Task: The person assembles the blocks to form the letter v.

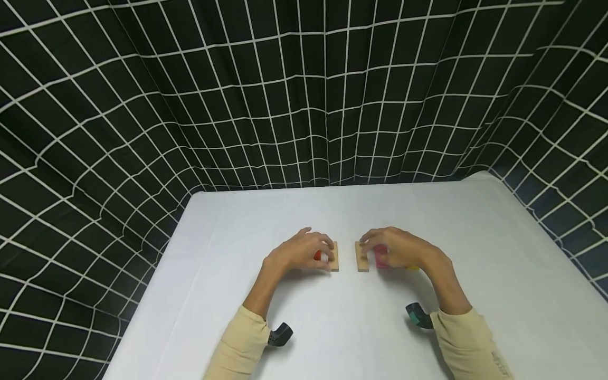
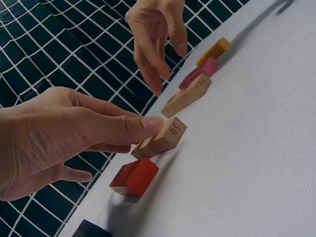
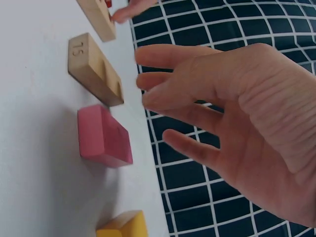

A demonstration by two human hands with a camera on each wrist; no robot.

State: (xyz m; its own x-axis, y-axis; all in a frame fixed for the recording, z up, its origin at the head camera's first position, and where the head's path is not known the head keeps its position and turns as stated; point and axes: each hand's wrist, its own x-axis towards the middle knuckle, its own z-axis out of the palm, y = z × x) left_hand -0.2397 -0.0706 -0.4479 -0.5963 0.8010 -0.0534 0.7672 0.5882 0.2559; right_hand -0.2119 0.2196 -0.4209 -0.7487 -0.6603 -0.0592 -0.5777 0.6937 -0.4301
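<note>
"What takes up the most room?"

"A black fabric curtain with a white grid [image 1: 304,95], beyond the far edge of the white cloth-covered bench [image 1: 442,216] and along its left and right edges."

"And the person?"

"Two arms in beige sleeves [image 1: 239,340] come in from the near side. The left hand [image 1: 303,250] and the right hand [image 1: 404,248] face each other around the bench's middle, well in from its left and right edges. Below each wrist sits a small black device [image 1: 280,335]."

"Are the fingers holding anything?"

"The right ones are released, loosely bent and apart from the blocks. With the left I cannot tell: the thumb overlaps a block, but whether it grasps it is unclear."

"Which block?"

"The pale wooden oblong block marked 50 [image 2: 173,132]. Its partner, a pale wooden oblong block with dark figures [image 3: 91,69], stands just to the right, a gap between them, near the right fingertips."

"What else is in that row?"

"Toward the left edge, a red block [image 2: 134,177] just beside the 50 piece; toward the right edge, a pink block [image 3: 104,138], then a yellow block [image 3: 131,227]. Past the red one, a dark thing [image 2: 91,229] is cut off by the left wrist view, too little to identify."
</note>
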